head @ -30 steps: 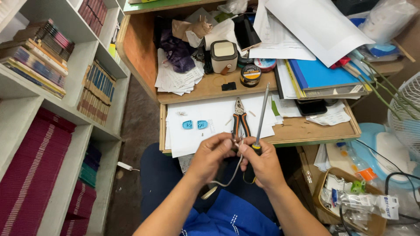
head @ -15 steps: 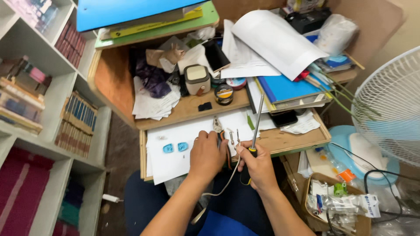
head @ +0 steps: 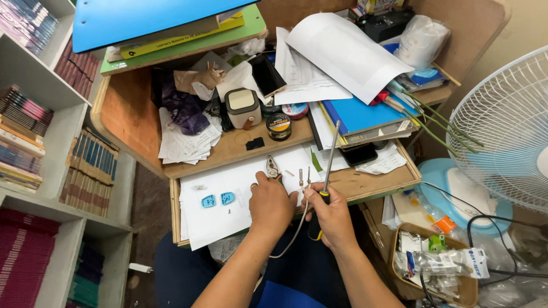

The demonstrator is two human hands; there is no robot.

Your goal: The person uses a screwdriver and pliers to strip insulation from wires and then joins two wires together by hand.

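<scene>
Matt wooden tray (head: 365, 181), white paper sheet (head: 228, 219)

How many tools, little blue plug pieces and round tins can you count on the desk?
Tools: 2, the pliers and the screwdriver
Blue plug pieces: 2
Round tins: 2, the dark tin and the red-rimmed tin
Total: 6
</scene>
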